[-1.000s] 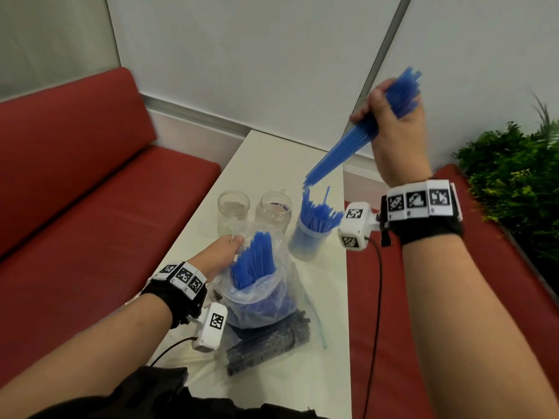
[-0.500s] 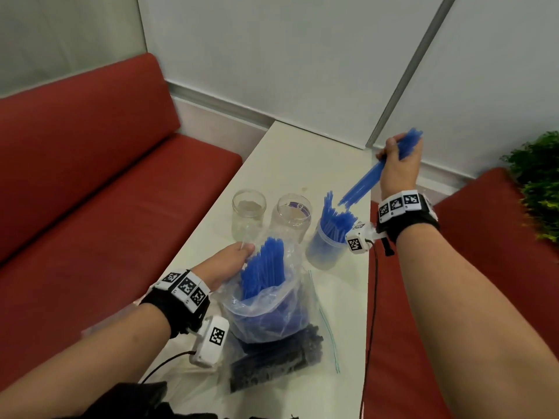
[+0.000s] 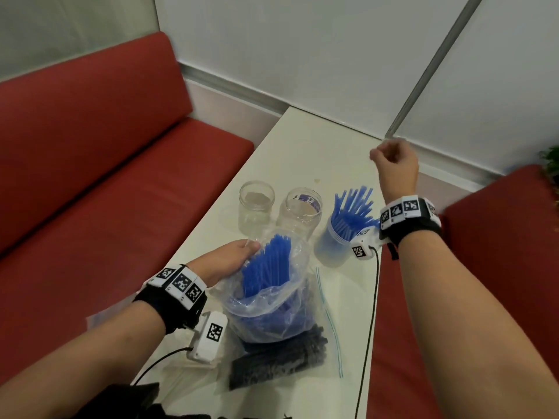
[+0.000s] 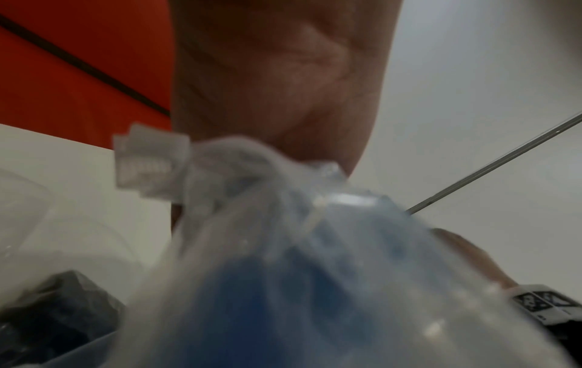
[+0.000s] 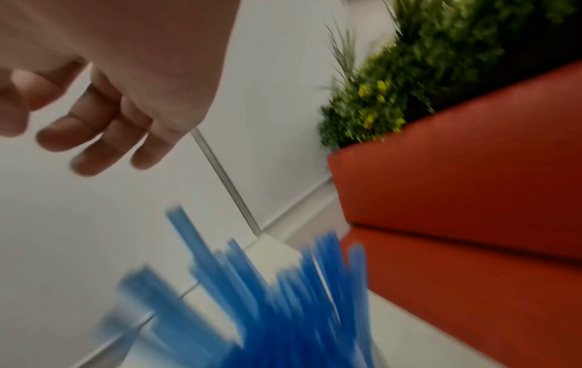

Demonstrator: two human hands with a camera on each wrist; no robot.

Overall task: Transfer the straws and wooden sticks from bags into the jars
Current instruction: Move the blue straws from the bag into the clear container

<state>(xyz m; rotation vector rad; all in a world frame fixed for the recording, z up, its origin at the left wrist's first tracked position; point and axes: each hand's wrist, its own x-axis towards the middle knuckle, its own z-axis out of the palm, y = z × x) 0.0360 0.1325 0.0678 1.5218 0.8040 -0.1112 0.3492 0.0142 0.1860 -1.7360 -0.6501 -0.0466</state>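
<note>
A clear bag (image 3: 272, 316) stands on the white table (image 3: 308, 146) with blue straws (image 3: 266, 267) poking out. My left hand (image 3: 230, 258) grips the bag's rim on its left side; in the left wrist view the crumpled plastic (image 4: 315, 249) fills the frame below the palm (image 4: 277, 87). A jar (image 3: 329, 249) to the right holds several blue straws (image 3: 351, 213), fanned out. My right hand (image 3: 393, 164) hovers above and behind that jar, fingers (image 5: 94, 119) loosely curled, holding nothing. Two empty glass jars (image 3: 256, 207) (image 3: 302, 213) stand behind the bag.
A flat zip bag of dark sticks (image 3: 278, 355) lies under the straw bag near the table's front edge. Red benches (image 3: 106, 192) (image 3: 484, 267) flank the narrow table. A green plant (image 5: 425, 62) sits behind the right bench. Wrist cables trail over the table.
My right hand held a bundle of blue straws above the jar; the bundle now stands in the jar and the hand is empty. The left hand kept its hold on the bag.
</note>
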